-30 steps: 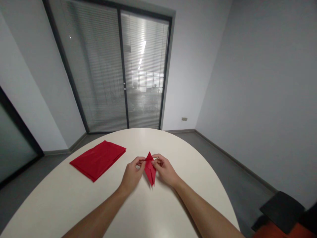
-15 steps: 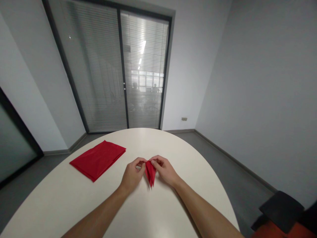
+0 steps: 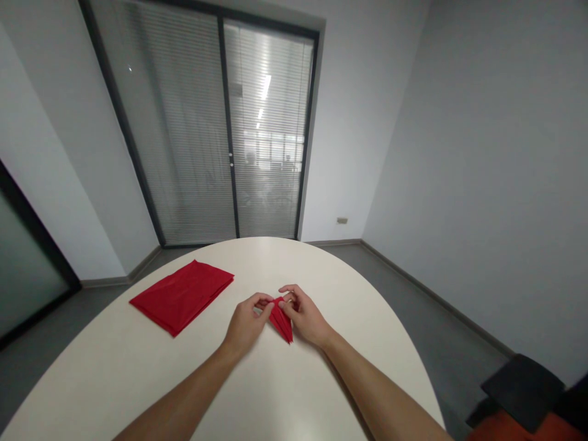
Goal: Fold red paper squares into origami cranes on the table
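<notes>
A small piece of folded red paper (image 3: 282, 324) hangs between my hands, its pleated layers narrowing to a point toward me and to the right. My left hand (image 3: 247, 321) pinches its upper left corner between thumb and fingers. On the upper right, my right hand (image 3: 307, 315) has its thumb pressed on the paper, with the index finger raised off it. The fingertips behind the paper are hidden. Off to the left lies a larger stack of red paper sheets (image 3: 184, 297), flat and touched by neither hand.
Everything sits over a round white table (image 3: 257, 392). A black and orange chair (image 3: 523, 392) stands beyond the table's right edge. Behind are a glass partition with blinds (image 3: 266, 202) and a pale wall with a socket (image 3: 342, 220).
The folded paper has swung, its tip now pointing further right and its layers closer together. My right index finger has lifted off the top edge. My left hand has barely moved.
</notes>
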`<state>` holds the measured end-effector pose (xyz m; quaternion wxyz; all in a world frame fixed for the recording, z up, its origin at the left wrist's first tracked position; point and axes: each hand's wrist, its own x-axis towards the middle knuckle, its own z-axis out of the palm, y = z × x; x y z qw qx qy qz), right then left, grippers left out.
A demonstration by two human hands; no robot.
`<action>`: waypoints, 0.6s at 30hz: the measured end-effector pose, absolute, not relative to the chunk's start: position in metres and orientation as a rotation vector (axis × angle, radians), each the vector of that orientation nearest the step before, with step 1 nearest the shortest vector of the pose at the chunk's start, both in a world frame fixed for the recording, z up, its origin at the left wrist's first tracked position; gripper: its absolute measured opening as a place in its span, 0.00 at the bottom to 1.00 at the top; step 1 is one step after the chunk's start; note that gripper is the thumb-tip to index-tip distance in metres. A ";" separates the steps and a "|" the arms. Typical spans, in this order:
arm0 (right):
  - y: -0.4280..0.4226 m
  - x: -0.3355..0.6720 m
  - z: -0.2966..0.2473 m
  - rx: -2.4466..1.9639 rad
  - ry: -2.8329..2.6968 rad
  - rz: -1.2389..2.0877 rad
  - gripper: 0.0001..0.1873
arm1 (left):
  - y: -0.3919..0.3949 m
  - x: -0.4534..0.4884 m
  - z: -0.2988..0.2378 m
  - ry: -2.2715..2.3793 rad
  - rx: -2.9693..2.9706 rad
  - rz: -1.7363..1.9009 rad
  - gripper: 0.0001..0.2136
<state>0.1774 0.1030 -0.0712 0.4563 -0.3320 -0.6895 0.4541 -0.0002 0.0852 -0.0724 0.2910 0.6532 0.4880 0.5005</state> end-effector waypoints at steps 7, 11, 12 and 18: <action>0.099 0.182 -0.064 -0.880 -1.789 1.054 0.16 | 0.084 0.000 -0.071 1.277 1.782 1.271 0.11; 0.099 0.182 -0.065 -0.890 -1.796 1.083 0.19 | 0.087 -0.001 -0.074 1.325 1.705 1.377 0.11; 0.099 0.182 -0.066 -0.898 -1.792 1.094 0.17 | 0.087 -0.002 -0.076 1.327 1.690 1.395 0.11; 0.105 0.187 -0.063 -0.914 -1.829 1.092 0.09 | 0.087 -0.002 -0.076 1.320 1.741 1.303 0.10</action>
